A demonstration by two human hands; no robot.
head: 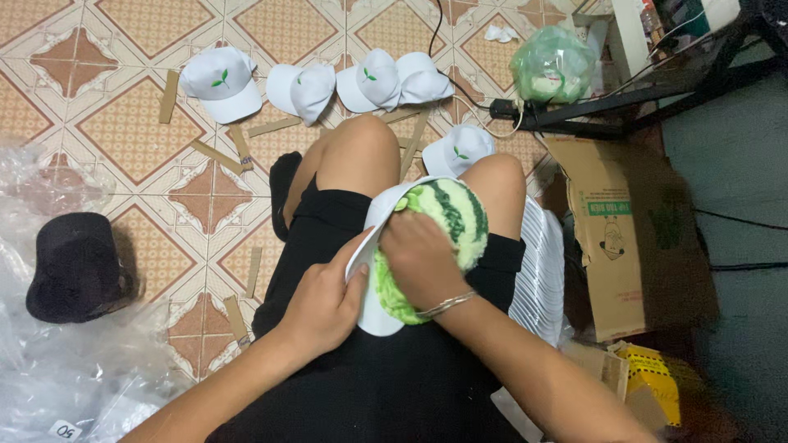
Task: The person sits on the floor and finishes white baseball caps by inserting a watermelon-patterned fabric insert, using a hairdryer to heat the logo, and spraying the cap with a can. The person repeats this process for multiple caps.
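White cloth made the cap [373, 316] that lay on the person's lap, on top of black shorts [369, 385]. A round green pad with dark stripes [447, 217], like a watermelon, sat pushed inside the cap. The left hand [324, 299] was curled around the near left edge of the cap, with the thumb and fingers pinching its rim. The right hand [423, 258] lay flat on the green pad with its fingers bent over it, pressing down, and a thin silver bracelet [446, 305] was on that wrist. Far from the hands, on the tiled floor [131, 123], four more white caps lay in a row: one at the far left with a little green leaf on it [222, 82], one beside it [302, 90], and two touching each other [390, 80]. Another white cap with a leaf [458, 149] lay just behind the right knee. Strips of brown card [168, 96] were scattered on the tiles near the caps. A black hat [75, 267] sat on the left, next to crinkly clear plastic [74, 377]. A stack of white things [542, 271] stood just right of the lap, and a brown cardboard box [632, 238] lay further right. A green plastic bag [554, 64] was at the far right
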